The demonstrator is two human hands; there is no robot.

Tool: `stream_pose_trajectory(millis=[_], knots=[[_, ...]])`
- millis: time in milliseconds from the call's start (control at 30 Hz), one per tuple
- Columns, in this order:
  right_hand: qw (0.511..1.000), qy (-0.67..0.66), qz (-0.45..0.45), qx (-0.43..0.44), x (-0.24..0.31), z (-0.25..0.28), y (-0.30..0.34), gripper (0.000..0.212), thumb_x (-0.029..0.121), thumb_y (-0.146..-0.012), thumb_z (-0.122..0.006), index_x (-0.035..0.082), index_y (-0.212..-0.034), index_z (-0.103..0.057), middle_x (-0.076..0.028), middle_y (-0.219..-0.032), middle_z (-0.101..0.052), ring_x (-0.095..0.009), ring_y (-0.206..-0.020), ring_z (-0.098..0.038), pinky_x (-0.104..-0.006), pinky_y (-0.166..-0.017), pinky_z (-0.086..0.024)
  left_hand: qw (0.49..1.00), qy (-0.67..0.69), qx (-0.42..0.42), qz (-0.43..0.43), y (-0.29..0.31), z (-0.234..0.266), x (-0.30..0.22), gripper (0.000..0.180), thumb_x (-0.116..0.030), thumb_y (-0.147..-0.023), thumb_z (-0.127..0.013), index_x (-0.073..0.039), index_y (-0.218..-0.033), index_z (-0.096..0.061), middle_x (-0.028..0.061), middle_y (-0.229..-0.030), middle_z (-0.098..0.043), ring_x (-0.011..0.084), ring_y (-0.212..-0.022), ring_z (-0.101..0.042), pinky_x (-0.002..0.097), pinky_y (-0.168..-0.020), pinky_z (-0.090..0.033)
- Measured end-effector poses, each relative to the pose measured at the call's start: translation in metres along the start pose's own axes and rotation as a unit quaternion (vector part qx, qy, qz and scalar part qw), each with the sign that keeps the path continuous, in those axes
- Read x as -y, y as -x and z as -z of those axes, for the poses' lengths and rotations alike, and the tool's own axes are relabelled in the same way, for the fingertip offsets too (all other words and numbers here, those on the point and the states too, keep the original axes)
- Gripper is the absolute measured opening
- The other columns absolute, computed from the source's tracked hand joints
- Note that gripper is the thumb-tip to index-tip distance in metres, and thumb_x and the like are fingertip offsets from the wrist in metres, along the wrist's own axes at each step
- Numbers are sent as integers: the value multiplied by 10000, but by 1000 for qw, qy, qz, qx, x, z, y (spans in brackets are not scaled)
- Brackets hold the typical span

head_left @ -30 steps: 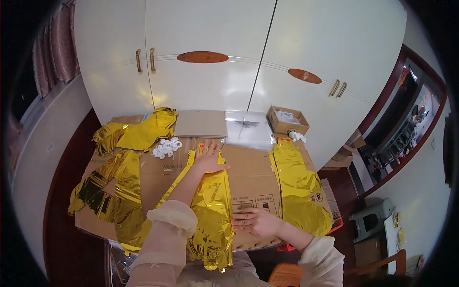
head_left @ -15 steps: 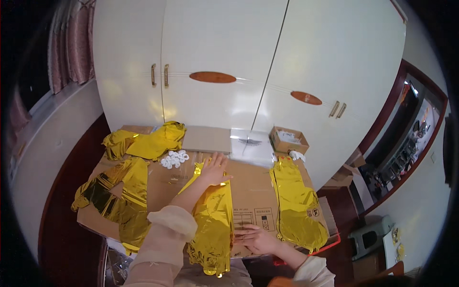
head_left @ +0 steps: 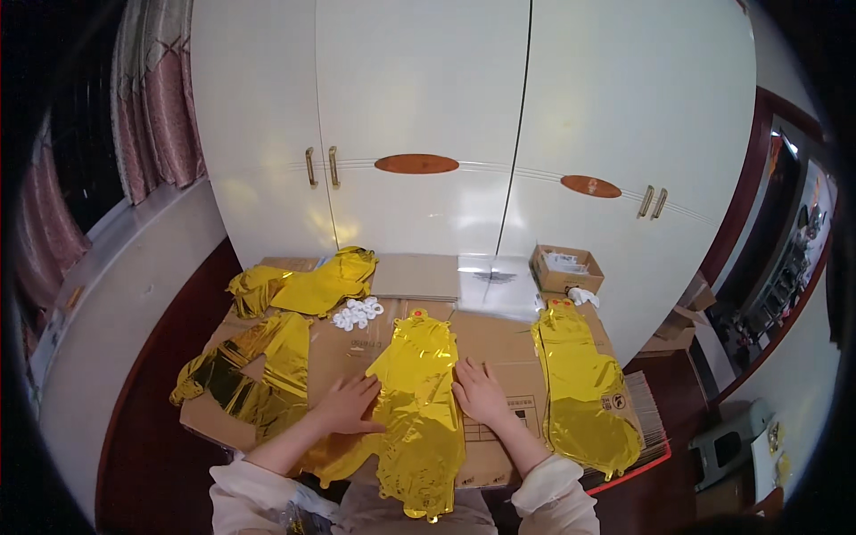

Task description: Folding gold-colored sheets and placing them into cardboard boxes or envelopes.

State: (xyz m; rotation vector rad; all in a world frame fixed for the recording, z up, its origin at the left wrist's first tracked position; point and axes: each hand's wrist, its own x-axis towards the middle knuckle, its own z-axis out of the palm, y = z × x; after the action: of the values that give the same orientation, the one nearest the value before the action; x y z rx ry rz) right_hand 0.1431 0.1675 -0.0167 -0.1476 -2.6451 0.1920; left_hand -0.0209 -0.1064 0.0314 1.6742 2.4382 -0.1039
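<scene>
A flat, uninflated gold foil balloon (head_left: 417,383) lies lengthwise in front of me on the cardboard-covered table, its far end at a small red dot. Along its left edge rests my left hand (head_left: 346,407), palm down, with fingers spread and the thumb over the foil. My right hand (head_left: 482,392) lies flat by the right edge, fingertips close against the foil. Neither hand grips anything. Part of the foil also spreads leftward under my left forearm. To the right sits a flat stack of gold foil balloons (head_left: 587,392).
More crumpled gold foil (head_left: 285,361) covers the table's left side, with another heap (head_left: 321,283) behind it. White rings (head_left: 358,313) lie piled nearby. At the back stand a clear plastic-wrapped sheet (head_left: 499,287) and a small open box (head_left: 567,267) of white packets, before a white cabinet (head_left: 419,80).
My left hand has drawn back from the balloon's far end to its left edge. My right hand has moved forward along the right edge. The view has shifted slightly.
</scene>
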Motion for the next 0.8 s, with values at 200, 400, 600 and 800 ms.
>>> stream_pose_trajectory(millis=[200, 400, 600, 800], knots=[[1000, 16, -9, 12, 5, -3, 2, 489, 315, -982, -489, -35, -1320, -524, -186, -1347, -563, -317, -1311, -470, -492, -1116, -312, 998, 36, -49, -33, -13, -17, -7, 1054, -766, -815, -508, -16, -1513, -260, 155, -1573, -292, 339, -1475, -224, 587, -1164, -163], [999, 40, -1, 14, -1, -5, 3, 511, 334, -987, -474, -58, -1310, -530, -204, -1344, -561, -325, -1302, -481, -462, -1113, -326, 998, -10, -51, -31, -24, -16, -21, 1075, -773, -806, -508, -3, -1512, -250, 148, -1578, -287, 323, -1477, -225, 606, -1169, -123], [1000, 19, 0, 15, 0, -5, 1, 515, 321, -977, -493, -72, -1308, -524, -225, -1343, -553, -341, -1308, -473, -472, -1118, -323, 997, 1, -67, -32, -22, -12, -26, 1066, -769, -814, -501, 14, -1498, -265, 162, -1573, -289, 320, -1480, -219, 603, -1172, -119], [999, -49, 1, 1, -3, 8, -3, 502, 263, -957, -537, -63, -1335, -495, -235, -1389, -506, -371, -1323, -450, -510, -1129, -300, 987, 45, -150, 44, 34, 7, -26, 893, -640, -836, -591, 25, -1401, -401, 186, -1435, -436, 336, -1368, -373, 526, -1106, -295]])
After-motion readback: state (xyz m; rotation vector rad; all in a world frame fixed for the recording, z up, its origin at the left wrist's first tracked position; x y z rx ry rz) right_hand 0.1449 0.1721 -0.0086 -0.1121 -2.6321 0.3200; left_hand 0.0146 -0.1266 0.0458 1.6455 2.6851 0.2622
